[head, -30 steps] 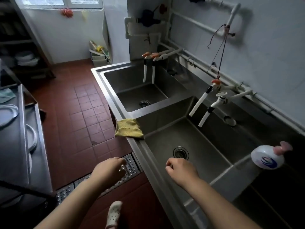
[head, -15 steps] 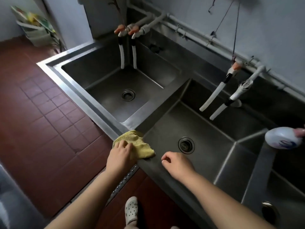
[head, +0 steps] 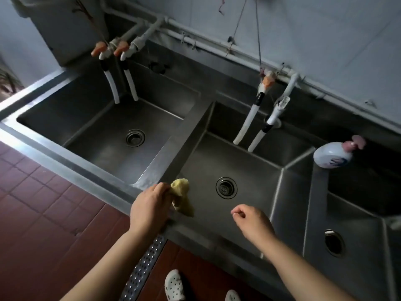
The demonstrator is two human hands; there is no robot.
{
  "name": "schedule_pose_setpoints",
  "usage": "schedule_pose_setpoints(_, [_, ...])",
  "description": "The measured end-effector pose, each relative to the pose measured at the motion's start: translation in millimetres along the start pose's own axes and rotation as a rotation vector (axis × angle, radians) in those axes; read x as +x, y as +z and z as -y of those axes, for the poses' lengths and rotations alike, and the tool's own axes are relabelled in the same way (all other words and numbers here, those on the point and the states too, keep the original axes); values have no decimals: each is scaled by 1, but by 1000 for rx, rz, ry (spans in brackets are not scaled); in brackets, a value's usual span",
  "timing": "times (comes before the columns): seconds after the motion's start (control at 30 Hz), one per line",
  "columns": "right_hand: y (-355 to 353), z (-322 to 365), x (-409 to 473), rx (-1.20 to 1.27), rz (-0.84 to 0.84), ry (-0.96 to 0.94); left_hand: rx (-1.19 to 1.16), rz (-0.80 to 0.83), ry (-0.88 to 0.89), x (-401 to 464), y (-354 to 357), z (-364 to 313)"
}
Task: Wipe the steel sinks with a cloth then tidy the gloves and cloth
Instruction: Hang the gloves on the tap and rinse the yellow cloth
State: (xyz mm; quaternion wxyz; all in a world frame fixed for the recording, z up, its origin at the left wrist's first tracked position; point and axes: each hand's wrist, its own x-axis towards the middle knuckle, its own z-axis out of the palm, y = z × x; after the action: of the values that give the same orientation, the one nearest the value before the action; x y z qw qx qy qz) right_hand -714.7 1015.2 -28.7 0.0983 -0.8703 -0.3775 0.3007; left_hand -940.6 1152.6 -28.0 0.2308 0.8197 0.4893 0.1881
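Observation:
My left hand (head: 149,208) grips a yellow cloth (head: 181,196) at the front rim of the steel sinks, where the divider meets the front edge. The cloth hangs bunched over the near wall of the middle sink (head: 249,170). My right hand (head: 252,222) hovers above the middle sink's front part with fingers loosely curled, holding nothing. The left sink (head: 104,131) and the right sink (head: 355,231) lie to either side. No gloves are in view.
White tap hoses (head: 121,83) hang into the left sink, and another pair (head: 258,124) hangs into the middle one. A white pump bottle (head: 334,157) lies tilted on the ledge at right. Red tile floor (head: 43,203) and a metal drain grate (head: 143,272) are below.
My left hand has reached the cloth on the rim, gripped it and pulled it off the rim toward the middle sink. The view has moved closer over the sinks.

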Motion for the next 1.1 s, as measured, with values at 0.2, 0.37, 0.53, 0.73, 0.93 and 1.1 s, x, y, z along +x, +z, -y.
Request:
schedule_pose_setpoints(0.2, [-62, -40, -4, 97, -235, 74, -150, 42, 189, 33, 2, -75])
schedule_pose_setpoints(0.37, [-133, -83, 6, 180, -441, 132, -155, 158, 298, 55, 24, -146])
schedule_pose_setpoints(0.53, [-201, -130, 31, 215, -590, 100, -107, 233, 357, 69, 56, -208])
schedule_pose_setpoints(0.73, [-263, -182, 97, 244, -705, 70, -51, 250, 368, 85, 92, -261])
schedule_pose_setpoints(0.93, [-292, -206, 162, 65, -662, 110, 0, 249, 319, 90, 116, -276])
schedule_pose_setpoints(1.1, [-293, -213, 184, -50, -579, 96, 19, 253, 270, 83, 121, -273])
